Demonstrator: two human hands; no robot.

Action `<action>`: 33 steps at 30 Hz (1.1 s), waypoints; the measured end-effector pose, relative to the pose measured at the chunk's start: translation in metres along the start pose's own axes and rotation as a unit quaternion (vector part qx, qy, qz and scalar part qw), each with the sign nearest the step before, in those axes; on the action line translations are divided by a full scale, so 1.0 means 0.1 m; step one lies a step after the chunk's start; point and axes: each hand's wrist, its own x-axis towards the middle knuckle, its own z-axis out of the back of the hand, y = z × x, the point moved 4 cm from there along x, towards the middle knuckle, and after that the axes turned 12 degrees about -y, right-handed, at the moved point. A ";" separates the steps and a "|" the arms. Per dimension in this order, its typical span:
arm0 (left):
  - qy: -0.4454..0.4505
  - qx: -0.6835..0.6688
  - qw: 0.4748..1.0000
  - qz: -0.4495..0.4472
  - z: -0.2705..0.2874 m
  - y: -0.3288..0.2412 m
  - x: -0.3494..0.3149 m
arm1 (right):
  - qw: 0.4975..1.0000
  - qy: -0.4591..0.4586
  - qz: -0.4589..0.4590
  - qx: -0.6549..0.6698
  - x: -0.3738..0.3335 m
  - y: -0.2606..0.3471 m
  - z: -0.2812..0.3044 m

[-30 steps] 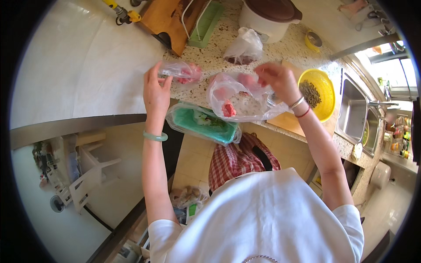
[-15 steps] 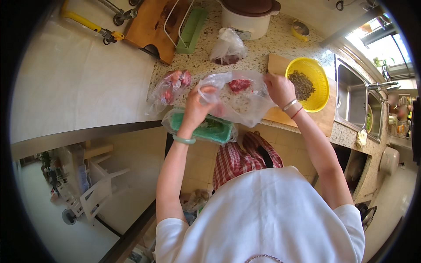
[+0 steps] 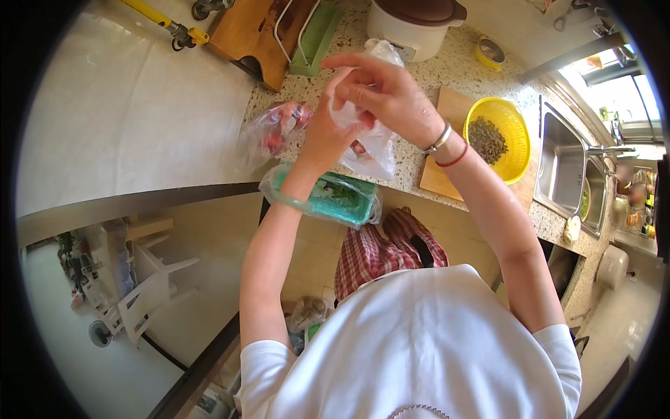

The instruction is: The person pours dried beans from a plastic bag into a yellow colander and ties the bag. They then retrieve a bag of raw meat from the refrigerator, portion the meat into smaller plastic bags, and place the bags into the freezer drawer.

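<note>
Above the speckled counter, I see both hands raised together over its front edge. My left hand grips the clear plastic bag from the left, fingers closed on its gathered top. My right hand sits over it, fingertips pinching the same gathered plastic. Something red shows inside the bag, which hangs just below both hands. Beneath them lies a green tray in plastic wrap; a second bag of red pieces lies to the left; a yellow colander sits to the right.
</note>
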 end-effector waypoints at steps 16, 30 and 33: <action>0.046 -0.022 0.999 -0.020 -0.57 -0.45 -0.18 | 0.875 -0.157 0.136 -0.438 -0.52 -2.00 0.21; -0.074 -0.076 0.994 0.016 0.14 0.03 -0.55 | 0.942 -0.113 0.010 -0.317 -0.69 -2.18 0.78; -0.103 0.175 0.978 -0.054 0.06 0.69 -0.58 | 0.953 -0.156 0.013 -0.259 -0.60 -2.13 0.65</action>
